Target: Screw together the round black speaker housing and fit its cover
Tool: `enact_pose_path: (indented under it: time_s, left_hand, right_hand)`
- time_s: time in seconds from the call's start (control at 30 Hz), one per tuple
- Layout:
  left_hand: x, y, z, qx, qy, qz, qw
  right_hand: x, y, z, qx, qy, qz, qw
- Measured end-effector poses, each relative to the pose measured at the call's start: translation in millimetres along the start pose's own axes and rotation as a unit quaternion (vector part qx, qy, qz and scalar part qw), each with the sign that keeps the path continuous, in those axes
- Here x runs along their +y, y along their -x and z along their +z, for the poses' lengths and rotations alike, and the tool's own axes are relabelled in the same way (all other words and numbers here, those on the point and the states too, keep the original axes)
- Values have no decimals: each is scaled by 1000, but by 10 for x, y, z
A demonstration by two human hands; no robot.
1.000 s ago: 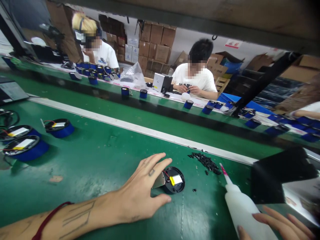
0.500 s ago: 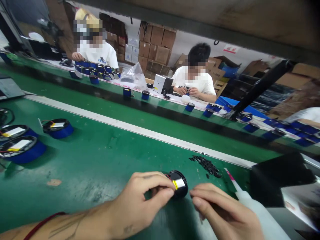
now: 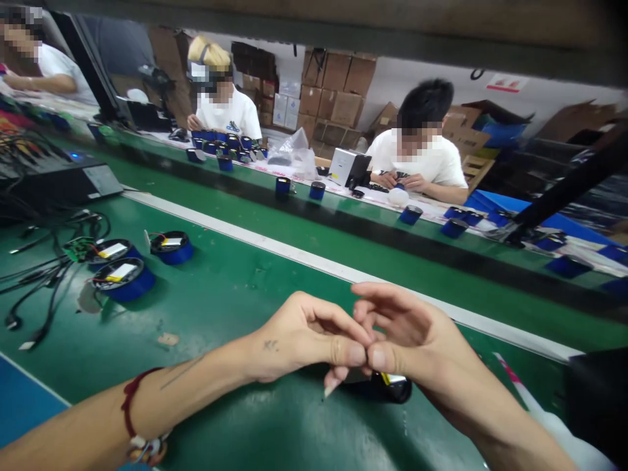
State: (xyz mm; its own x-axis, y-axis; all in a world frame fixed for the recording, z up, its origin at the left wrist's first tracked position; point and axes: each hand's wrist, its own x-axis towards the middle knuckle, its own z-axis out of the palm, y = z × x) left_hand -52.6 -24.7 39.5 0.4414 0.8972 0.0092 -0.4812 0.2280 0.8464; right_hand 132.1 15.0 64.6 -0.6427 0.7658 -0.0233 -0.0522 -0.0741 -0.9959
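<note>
My left hand and my right hand meet thumb to thumb just above a round black part with a yellow and white piece inside, which lies on the green bench. Both hands have their fingers curled and pinched together. A small silvery piece shows under the fingertips, but what each hand holds is hidden. A red cord sits on my left wrist.
Three blue round units with batteries on top stand at the left, beside black cables. A white squeeze bottle lies at the lower right near a black object. People work across the far bench among cardboard boxes.
Both hands have risen off the black part and come together above it. The view has shifted, showing more of the cables and the left of the bench.
</note>
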Motion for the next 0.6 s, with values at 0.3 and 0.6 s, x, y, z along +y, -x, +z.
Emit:
enact_pose_path:
  time_s: [0.3,0.6]
  left_hand:
    - [58,-114,-153,90,-41,66,993]
    - [-94,-162,-144,114,-18,50,992]
  right_hand:
    - [220,16,-40,-11,579,-101,809]
    - [207,347,-199,84,544,-167,818]
